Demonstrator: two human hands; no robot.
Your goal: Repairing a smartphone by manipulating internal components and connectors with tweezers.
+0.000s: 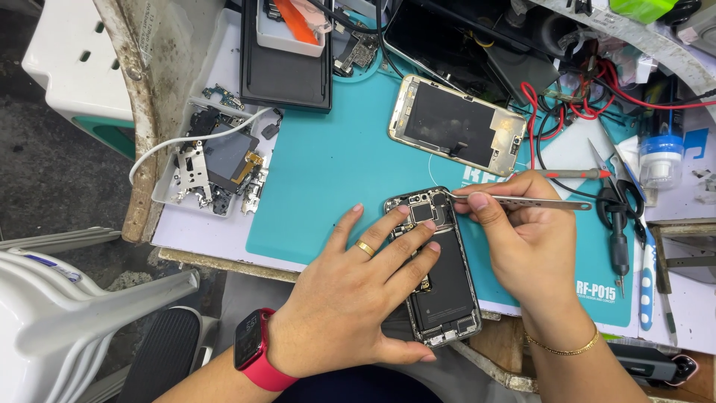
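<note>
An opened phone body (446,298) with black battery and bare circuit parts lies on the teal work mat (328,172) near the front edge. My left hand (350,291), with a gold ring and a red-banded wrist watch, rests flat on the phone's left side and steadies it. My right hand (522,239) grips metal tweezers (522,201), whose tips touch the top of the phone near the camera area. A detached phone screen (456,124) lies face down further back on the mat.
A white tray (168,175) of small phone parts and a white cable sit at the left. A black tablet-like slab (286,71) lies at the back. Red and black wires, a screwdriver (617,239), scissors and a small bottle (661,157) crowd the right side.
</note>
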